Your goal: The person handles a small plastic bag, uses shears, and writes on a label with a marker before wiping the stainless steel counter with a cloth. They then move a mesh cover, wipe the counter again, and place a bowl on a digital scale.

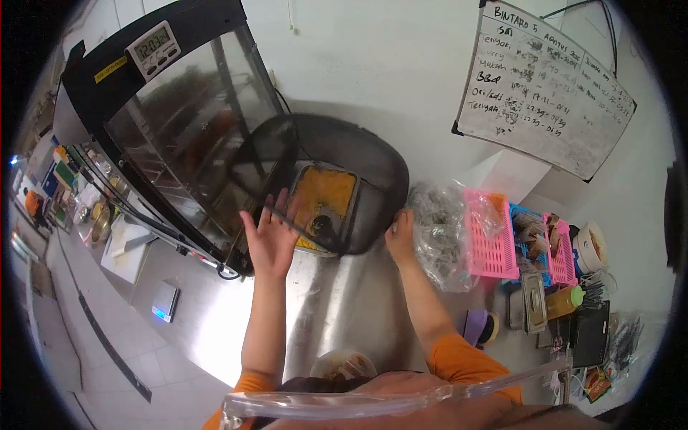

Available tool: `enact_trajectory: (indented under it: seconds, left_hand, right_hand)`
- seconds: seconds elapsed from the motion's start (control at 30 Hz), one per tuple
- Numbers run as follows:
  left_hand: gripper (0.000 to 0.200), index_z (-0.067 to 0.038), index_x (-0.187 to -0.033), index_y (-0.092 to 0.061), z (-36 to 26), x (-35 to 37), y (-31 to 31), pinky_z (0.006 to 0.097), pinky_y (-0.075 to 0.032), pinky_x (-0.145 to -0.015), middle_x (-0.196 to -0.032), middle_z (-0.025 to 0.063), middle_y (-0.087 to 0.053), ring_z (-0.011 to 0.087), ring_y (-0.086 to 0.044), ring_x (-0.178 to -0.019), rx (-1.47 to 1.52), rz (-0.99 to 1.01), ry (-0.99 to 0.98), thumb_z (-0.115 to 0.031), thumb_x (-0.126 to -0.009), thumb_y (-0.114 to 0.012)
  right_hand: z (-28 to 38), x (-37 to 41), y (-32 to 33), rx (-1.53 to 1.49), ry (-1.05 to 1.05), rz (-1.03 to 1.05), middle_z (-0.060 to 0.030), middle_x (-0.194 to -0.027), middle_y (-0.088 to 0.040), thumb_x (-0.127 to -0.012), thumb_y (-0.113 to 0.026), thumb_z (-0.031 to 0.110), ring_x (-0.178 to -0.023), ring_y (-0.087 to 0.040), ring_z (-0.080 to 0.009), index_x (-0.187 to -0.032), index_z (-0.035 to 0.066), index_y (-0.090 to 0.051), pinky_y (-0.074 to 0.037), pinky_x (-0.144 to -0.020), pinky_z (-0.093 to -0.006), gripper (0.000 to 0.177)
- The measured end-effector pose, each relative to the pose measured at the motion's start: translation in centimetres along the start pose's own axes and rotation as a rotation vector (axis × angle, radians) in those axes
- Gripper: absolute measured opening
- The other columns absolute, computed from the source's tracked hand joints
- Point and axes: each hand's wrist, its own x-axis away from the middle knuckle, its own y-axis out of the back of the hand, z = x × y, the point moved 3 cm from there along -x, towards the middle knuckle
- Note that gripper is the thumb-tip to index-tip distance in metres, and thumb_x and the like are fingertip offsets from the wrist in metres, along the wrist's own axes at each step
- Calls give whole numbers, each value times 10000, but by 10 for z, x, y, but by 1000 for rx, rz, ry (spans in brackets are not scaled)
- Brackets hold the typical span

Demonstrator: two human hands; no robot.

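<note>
A black mesh food cover point(376, 154) stands over a metal tray of yellow-orange food point(326, 188). The food shows through the see-through mesh, with a dark rounded thing point(324, 228) at the tray's near end. My right hand point(402, 236) has its fingers curled on the cover's right rim. My left hand point(272, 236) is open at the cover's near left side, palm up and fingers spread, its fingertips overlapping the rim in this view. Just left of it rises a glass-sided display warmer point(193, 136) with a digital timer point(153, 51) on top.
Clear plastic bags point(437, 236) lie right of the cover, against a pink basket point(491, 247). Further right are a lidded metal container point(532, 301) and a sauce bottle point(565, 302). A small scale point(165, 301) sits at left on the steel counter point(315, 301). A bowl point(342, 364) is close to my body.
</note>
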Motion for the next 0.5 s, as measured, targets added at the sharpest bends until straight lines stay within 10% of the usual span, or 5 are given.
enact_trajectory:
  seconds: [0.17, 0.23, 0.3, 0.5]
  left_hand:
    - [435, -150, -1218, -304, 16, 61, 20, 492, -295, -980, -1303, 85, -317, 276, -316, -1183, -234, -296, -12, -263, -856, -519]
    - [277, -159, -1073, -393, 29, 91, 43, 490, -344, -948, -1169, 69, -424, 252, -420, -1059, -206, -370, 11, -203, -847, -546]
    - [212, -150, -992, -403, 45, 121, 79, 481, -366, -925, -1076, 51, -459, 235, -446, -997, -210, -424, 72, -213, -848, -546]
    - [94, -125, -871, -495, 47, 118, 80, 484, -380, -910, -837, 9, -550, 174, -499, -905, -31, -428, 126, -219, -872, -505]
  right_hand:
    - [-8, 53, 5, -107, -348, 140, -105, -941, -517, -752, -502, -16, -771, -518, -211, -1032, 12, -481, -448, -665, -306, 282]
    - [28, 77, 25, -719, -1153, 264, -67, -942, -550, -845, -458, 89, -733, -519, -133, -1102, 45, -488, -442, -561, -252, 262]
    - [59, 98, 38, -883, -1340, 300, -37, -924, -552, -899, -405, 179, -678, -508, -92, -1159, 70, -472, -407, -489, -217, 290]
    - [39, 101, 27, -929, -1158, 290, -51, -954, -536, -861, -459, 174, -780, -515, -174, -1193, 73, -440, -443, -623, -261, 348]
